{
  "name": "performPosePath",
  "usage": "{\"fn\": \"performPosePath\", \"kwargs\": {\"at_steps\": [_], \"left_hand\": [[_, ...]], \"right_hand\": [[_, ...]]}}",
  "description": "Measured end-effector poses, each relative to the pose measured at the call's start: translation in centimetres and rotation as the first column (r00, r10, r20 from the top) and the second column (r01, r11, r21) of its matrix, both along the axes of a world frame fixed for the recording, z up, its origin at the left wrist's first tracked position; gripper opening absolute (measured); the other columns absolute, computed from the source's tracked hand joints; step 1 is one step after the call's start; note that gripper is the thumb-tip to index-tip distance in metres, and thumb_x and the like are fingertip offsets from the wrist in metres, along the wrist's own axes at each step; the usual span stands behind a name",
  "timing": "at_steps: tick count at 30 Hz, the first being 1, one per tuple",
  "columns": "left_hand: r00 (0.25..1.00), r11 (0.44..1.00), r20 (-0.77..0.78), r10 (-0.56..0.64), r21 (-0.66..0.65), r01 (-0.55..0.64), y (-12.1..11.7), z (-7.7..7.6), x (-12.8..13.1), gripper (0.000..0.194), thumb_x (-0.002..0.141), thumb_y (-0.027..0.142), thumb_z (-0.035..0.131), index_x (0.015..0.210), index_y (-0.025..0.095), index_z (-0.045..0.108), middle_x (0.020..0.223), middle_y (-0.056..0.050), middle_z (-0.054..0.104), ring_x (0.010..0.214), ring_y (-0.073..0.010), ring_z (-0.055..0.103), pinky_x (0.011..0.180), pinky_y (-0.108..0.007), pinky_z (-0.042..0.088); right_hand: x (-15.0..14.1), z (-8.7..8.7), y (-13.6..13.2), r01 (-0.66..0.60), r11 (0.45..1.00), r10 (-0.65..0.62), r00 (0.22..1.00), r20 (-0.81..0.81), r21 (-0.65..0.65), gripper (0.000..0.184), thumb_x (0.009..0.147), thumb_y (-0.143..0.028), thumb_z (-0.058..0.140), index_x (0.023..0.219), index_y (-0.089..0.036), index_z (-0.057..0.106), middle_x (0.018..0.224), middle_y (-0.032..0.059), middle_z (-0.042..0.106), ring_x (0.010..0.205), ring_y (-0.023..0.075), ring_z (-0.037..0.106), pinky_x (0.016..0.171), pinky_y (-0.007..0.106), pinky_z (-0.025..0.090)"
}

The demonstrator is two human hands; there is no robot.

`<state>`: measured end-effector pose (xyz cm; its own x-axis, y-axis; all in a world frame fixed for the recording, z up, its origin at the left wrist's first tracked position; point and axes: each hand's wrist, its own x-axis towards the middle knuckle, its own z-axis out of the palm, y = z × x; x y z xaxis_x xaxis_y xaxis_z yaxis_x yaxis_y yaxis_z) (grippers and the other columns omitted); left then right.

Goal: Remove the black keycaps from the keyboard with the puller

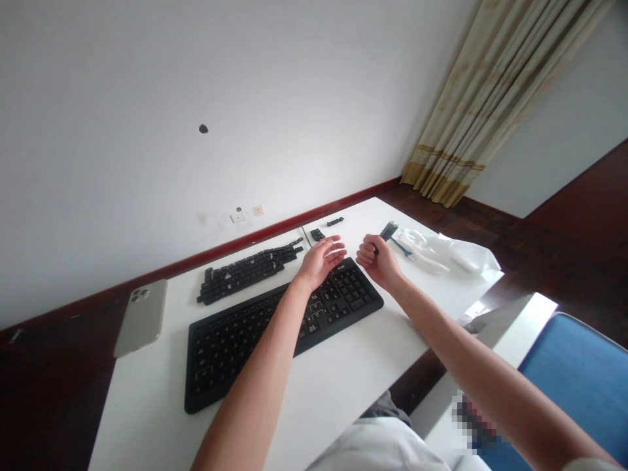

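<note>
White clothing (pixel 387 445) lies at the lower edge, nearest the camera, with both bare forearms reaching over the white counter (pixel 333 405). The black keyboard (pixel 235 340) rests at a slant on the counter, partly under the left forearm and left hand (pixel 321 261). That hand's grip is loose, fingers spread and slightly bent, with nothing visible in it. The right hand (pixel 377 258), near the keyboard's far right corner, is closed in a fist around a dark tool (pixel 389 231) with a pale, brush-like end pointing away. A firm but relaxed hold near that end would give better control, and light strokes between the rows would suit the small key seats; the free hand could steady the keyboard by its frame. Sleeves and wrists are best kept off the loose keys (pixel 245 275) grouped behind it, the small cluster (pixel 317 235) and the short strip (pixel 335 222), so their order holds. A blue stick (pixel 401 247) lies beside a white plastic bag (pixel 461 255); a phone (pixel 142 317) sits at the left edge.
</note>
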<state>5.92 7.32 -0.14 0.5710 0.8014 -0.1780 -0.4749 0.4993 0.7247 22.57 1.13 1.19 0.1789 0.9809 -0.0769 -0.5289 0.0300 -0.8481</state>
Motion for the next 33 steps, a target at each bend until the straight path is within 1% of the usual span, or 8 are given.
{"fn": "performPosePath", "kwargs": {"at_steps": [5,10,16,22,26,29,31,33], "left_hand": [[1.0,1.0,0.003,-0.003,0.001,0.003,0.0,-0.1,0.0,0.018,0.1,0.022,0.064,0.112,0.014,0.076,0.098,-0.009,0.076,0.089,-0.0184,0.074,0.089,-0.031,0.056],[1.0,1.0,0.003,-0.004,0.004,0.004,0.0,0.0,0.0,0.018,0.099,0.021,0.066,0.112,0.014,0.075,0.099,-0.009,0.076,0.089,-0.0184,0.074,0.091,-0.032,0.056],[1.0,1.0,-0.007,-0.007,0.001,0.007,-0.2,0.3,0.0,0.018,0.098,0.021,0.067,0.112,0.013,0.074,0.098,-0.008,0.076,0.088,-0.0174,0.073,0.093,-0.032,0.055],[1.0,1.0,0.005,-0.01,0.01,0.009,-0.2,0.2,-0.1,0.019,0.101,0.018,0.059,0.113,0.013,0.074,0.097,-0.008,0.076,0.09,-0.0169,0.074,0.091,-0.03,0.056],[1.0,1.0,0.008,-0.008,0.016,0.008,0.1,-0.2,0.0,0.018,0.101,0.019,0.062,0.113,0.013,0.074,0.098,-0.009,0.075,0.091,-0.0168,0.074,0.094,-0.031,0.056],[1.0,1.0,0.007,-0.006,0.009,0.006,0.2,-0.2,0.1,0.018,0.101,0.019,0.062,0.113,0.013,0.074,0.099,-0.009,0.075,0.091,-0.0166,0.073,0.094,-0.031,0.056],[1.0,1.0,0.008,-0.004,-0.001,0.004,0.1,-0.2,0.1,0.019,0.103,0.018,0.059,0.113,0.013,0.074,0.098,-0.009,0.075,0.091,-0.0165,0.073,0.093,-0.031,0.056],[1.0,1.0,0.015,-0.001,-0.005,0.001,0.1,-0.1,0.1,0.02,0.103,0.017,0.058,0.112,0.012,0.074,0.098,-0.009,0.074,0.091,-0.0166,0.073,0.092,-0.03,0.055]], "right_hand": [[-0.3,-0.1,-0.1,-0.053,0.999,0.053,0.999,-0.012,0.003,0.046,0.088,-0.034,0.07,0.061,-0.024,0.034,0.056,-0.0083,0.019,0.05,0.01,0.016,0.044,0.022,0.025],[-0.5,-0.3,0.1,-0.099,0.995,0.099,0.995,-0.01,0.018,0.045,0.088,-0.032,0.069,0.059,-0.023,0.036,0.054,-0.0088,0.019,0.05,0.0094,0.013,0.044,0.022,0.02],[-0.8,-0.4,0.2,-0.147,0.989,0.146,0.988,0.057,0.011,0.044,0.087,-0.031,0.067,0.059,-0.023,0.033,0.053,-0.0088,0.019,0.048,0.0087,0.014,0.043,0.024,0.018],[-1.0,-0.4,-0.3,-0.187,0.982,0.186,0.972,0.145,-0.006,0.044,0.084,-0.033,0.069,0.059,-0.024,0.035,0.052,-0.009,0.021,0.047,0.0079,0.017,0.045,0.026,0.013],[-1.3,-1.0,-0.5,-0.163,0.986,0.148,0.961,0.234,0.046,0.045,0.084,-0.037,0.071,0.059,-0.024,0.037,0.054,-0.0082,0.025,0.046,0.0075,0.02,0.046,0.027,0.013],[-1.6,-1.4,-1.0,-0.125,0.986,0.078,0.931,0.356,0.111,0.049,0.087,-0.045,0.071,0.058,-0.024,0.037,0.055,-0.007,0.028,0.047,0.0082,0.024,0.047,0.028,0.015],[-1.9,-1.5,-1.4,-0.081,0.986,-0.002,0.872,0.489,0.148,0.051,0.091,-0.05,0.067,0.058,-0.024,0.038,0.055,-0.0057,0.031,0.05,0.0094,0.027,0.049,0.029,0.019],[-2.1,-1.4,-1.8,-0.037,0.982,-0.089,0.772,0.629,0.185,0.052,0.095,-0.053,0.062,0.058,-0.023,0.04,0.055,-0.0042,0.036,0.053,0.0107,0.032,0.052,0.029,0.024]]}}
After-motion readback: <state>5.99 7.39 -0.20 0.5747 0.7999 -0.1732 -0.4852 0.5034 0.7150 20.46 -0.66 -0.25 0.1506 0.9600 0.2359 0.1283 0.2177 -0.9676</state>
